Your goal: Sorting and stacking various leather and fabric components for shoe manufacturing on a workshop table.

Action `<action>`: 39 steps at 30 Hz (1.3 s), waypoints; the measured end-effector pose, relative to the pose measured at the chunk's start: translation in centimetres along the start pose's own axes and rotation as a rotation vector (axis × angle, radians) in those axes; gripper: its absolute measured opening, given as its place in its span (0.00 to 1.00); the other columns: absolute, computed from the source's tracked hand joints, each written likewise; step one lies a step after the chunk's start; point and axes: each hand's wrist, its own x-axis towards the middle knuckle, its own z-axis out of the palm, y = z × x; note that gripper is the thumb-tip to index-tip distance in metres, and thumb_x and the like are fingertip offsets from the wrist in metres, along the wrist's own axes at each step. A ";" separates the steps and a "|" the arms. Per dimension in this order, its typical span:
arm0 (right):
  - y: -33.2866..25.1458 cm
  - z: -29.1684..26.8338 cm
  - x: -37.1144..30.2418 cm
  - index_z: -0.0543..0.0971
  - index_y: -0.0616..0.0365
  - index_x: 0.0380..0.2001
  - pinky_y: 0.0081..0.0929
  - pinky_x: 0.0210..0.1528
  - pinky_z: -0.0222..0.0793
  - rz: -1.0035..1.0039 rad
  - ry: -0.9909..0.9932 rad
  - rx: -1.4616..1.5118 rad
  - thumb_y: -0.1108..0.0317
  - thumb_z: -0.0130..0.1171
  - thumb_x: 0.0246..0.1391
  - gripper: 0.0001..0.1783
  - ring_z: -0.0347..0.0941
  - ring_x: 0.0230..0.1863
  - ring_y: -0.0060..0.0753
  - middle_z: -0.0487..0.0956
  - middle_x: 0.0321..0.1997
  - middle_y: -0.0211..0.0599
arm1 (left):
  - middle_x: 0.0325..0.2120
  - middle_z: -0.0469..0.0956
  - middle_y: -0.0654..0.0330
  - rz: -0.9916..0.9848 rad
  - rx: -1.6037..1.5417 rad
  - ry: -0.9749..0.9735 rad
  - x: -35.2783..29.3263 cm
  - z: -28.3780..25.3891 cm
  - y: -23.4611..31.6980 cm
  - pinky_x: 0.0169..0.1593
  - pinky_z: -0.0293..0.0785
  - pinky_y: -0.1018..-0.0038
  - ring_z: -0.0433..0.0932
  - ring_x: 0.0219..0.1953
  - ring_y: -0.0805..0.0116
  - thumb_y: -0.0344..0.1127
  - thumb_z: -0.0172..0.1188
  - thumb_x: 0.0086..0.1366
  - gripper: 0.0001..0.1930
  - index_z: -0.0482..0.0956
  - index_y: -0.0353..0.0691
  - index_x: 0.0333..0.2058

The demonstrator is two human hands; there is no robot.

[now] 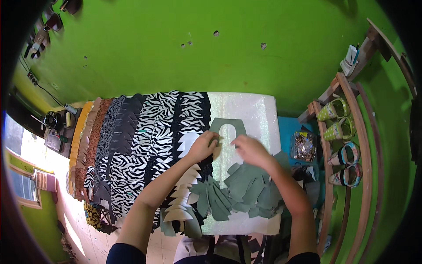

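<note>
A grey-green U-shaped cut piece (227, 123), like a shoe upper, lies on the white sparkly sheet with its curve toward the wall. My left hand (204, 147) pinches its left leg. The fingers of my right hand (251, 150), slightly blurred, are closed at the end of the right leg. Just below my right hand spreads a loose heap of grey-green cut pieces (250, 189). A smaller fan of the same pieces (213, 200) lies to its left. Under my left forearm runs a row of overlapping pale beige pieces (184, 193), with white pieces (189, 141) farther up.
Overlapping rows of zebra-print pieces (154, 127) cover the table's left part, beside brown and yellow rows (83, 132). A machine with a black handwheel (52, 119) stands at far left. On the right, a wooden rack (325, 145) holds patterned shoes (340, 127) near a clear container (303, 146).
</note>
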 end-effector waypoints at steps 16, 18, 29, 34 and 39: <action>-6.4 6.7 -1.8 0.74 0.57 0.28 0.25 0.35 0.66 0.013 -0.525 0.381 0.69 0.57 0.44 0.06 0.71 0.29 0.27 0.75 0.26 0.33 | 0.33 0.75 0.56 -0.214 -0.355 -0.260 -8.7 -2.7 0.1 0.41 0.69 0.75 0.75 0.36 0.68 0.36 0.47 0.63 0.13 0.72 0.35 0.42; -5.8 6.3 -1.0 0.74 0.58 0.28 0.22 0.33 0.66 0.040 -0.472 0.462 0.69 0.57 0.46 0.06 0.70 0.28 0.23 0.75 0.26 0.32 | 0.35 0.75 0.59 -0.331 -0.607 -0.308 -8.9 -3.0 -0.1 0.44 0.68 0.75 0.73 0.37 0.71 0.41 0.44 0.65 0.16 0.72 0.35 0.42; 0.1 4.9 0.2 0.69 0.63 0.34 0.17 0.34 0.64 0.319 -0.058 0.791 0.72 0.52 0.52 0.07 0.69 0.32 0.17 0.72 0.27 0.29 | 0.24 0.74 0.64 -0.439 -0.695 -0.302 -7.1 -3.4 -0.6 0.28 0.69 0.82 0.71 0.23 0.79 0.41 0.48 0.64 0.14 0.73 0.33 0.34; 1.7 3.4 1.0 0.72 0.64 0.37 0.19 0.37 0.66 0.352 -0.003 0.664 0.70 0.53 0.52 0.10 0.71 0.34 0.20 0.75 0.29 0.32 | 0.25 0.74 0.63 -0.450 -0.516 -0.145 -3.4 -1.8 0.5 0.28 0.70 0.81 0.72 0.24 0.78 0.43 0.47 0.64 0.15 0.73 0.34 0.35; 4.4 1.7 2.8 0.74 0.64 0.34 0.21 0.36 0.67 0.367 0.055 0.605 0.69 0.53 0.51 0.10 0.72 0.31 0.23 0.76 0.27 0.34 | 0.23 0.73 0.65 -0.381 -0.579 -0.113 0.9 -0.9 -1.5 0.27 0.69 0.83 0.71 0.23 0.78 0.38 0.51 0.62 0.11 0.71 0.35 0.31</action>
